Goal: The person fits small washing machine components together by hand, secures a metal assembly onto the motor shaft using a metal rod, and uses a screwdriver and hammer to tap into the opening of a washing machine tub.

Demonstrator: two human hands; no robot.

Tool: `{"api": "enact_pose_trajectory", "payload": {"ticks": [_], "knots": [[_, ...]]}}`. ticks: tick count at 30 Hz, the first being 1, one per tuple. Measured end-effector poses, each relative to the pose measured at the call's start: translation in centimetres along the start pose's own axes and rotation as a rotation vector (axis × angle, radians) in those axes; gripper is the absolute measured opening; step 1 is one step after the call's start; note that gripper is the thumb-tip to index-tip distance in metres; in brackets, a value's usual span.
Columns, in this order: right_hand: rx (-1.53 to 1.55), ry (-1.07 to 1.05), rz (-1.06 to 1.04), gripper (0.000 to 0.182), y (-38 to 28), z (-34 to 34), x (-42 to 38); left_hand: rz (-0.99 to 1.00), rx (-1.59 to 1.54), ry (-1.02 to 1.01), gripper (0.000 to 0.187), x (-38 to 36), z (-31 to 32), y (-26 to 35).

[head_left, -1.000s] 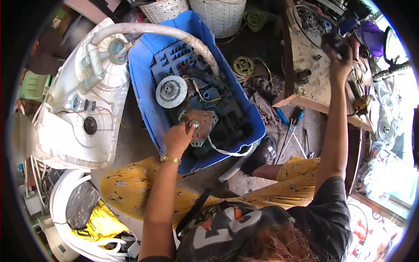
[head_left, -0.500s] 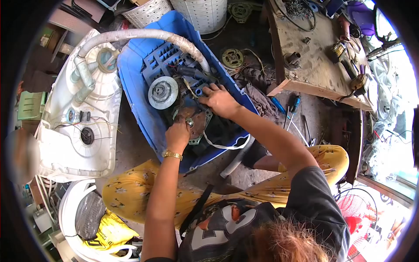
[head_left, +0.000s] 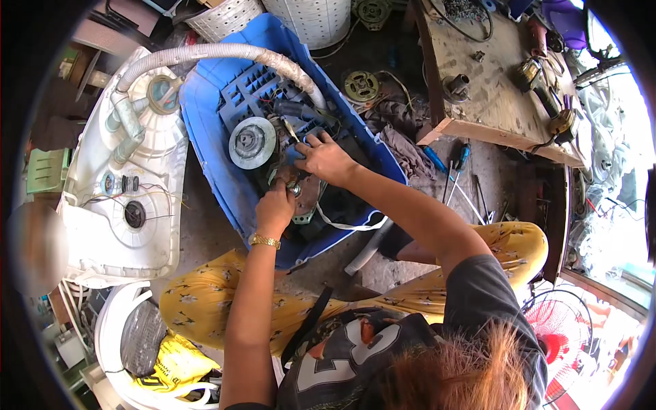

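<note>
Our left hand [head_left: 275,208] is keeping its fingers curled narrow beside the round fitting [head_left: 295,190] on the rusty plate [head_left: 311,196]; we cannot tell whether it is gripping. Our right hand [head_left: 328,161] is reaching in with its fingers part bent over a blue piece [head_left: 296,154], and its grip is hidden from us too. The plate is lying inside the blue tub [head_left: 213,188], toward the near edge. The pale disc [head_left: 252,143] is sitting just beyond our left hand, near the tub's left edge, while the hose [head_left: 198,52] is arching over the far end. The white cord [head_left: 345,226] is looping by the near right corner.

For good handling, we are best bracing the plate with the left fingers, working squarely over the fitting and keeping the wires [head_left: 292,128] and cord from snagging.

Compared with a second earlier, our right hand is now working in the tub instead of holding a dark thing over the wooden surface [head_left: 495,109]. Since the half-second frame, it is sitting slightly further left, nearer the disc, while our left hand is staying by the fitting.
</note>
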State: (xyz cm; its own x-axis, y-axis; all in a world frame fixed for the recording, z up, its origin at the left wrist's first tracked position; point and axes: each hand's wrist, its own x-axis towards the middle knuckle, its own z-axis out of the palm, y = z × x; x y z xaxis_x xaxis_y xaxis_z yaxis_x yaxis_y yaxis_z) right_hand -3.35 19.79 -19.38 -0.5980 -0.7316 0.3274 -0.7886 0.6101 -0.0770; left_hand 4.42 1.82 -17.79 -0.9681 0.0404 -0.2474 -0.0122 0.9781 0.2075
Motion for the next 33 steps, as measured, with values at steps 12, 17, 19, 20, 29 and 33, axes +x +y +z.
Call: {"api": "enact_pose_trajectory", "payload": {"ticks": [12,17,19,20,29,33], "knots": [[0.014,-0.068,-0.011,0.025,-0.1,-0.6,0.3,0.011,-0.052,0.002,0.038,1.6,0.7,-0.9],[-0.006,-0.075,-0.019,0.026,-0.1,-0.8,0.3,0.014,0.085,-0.047,0.026,1.0,-1.5,0.9],[-0.005,-0.063,-0.018,0.026,-0.1,-0.8,0.3,0.063,0.138,-0.058,0.025,0.9,-1.8,1.1],[-0.002,-0.056,-0.017,0.026,-0.1,-0.8,0.2,0.094,0.124,-0.030,0.024,0.8,-1.8,1.1],[0.010,-0.051,-0.011,0.028,0.0,-0.5,0.3,-0.051,-0.029,-0.016,0.030,1.2,0.1,-0.3],[0.025,-0.105,0.007,0.030,0.0,-0.8,0.3,0.005,-0.004,-0.035,0.030,1.0,0.3,-0.4]]}}
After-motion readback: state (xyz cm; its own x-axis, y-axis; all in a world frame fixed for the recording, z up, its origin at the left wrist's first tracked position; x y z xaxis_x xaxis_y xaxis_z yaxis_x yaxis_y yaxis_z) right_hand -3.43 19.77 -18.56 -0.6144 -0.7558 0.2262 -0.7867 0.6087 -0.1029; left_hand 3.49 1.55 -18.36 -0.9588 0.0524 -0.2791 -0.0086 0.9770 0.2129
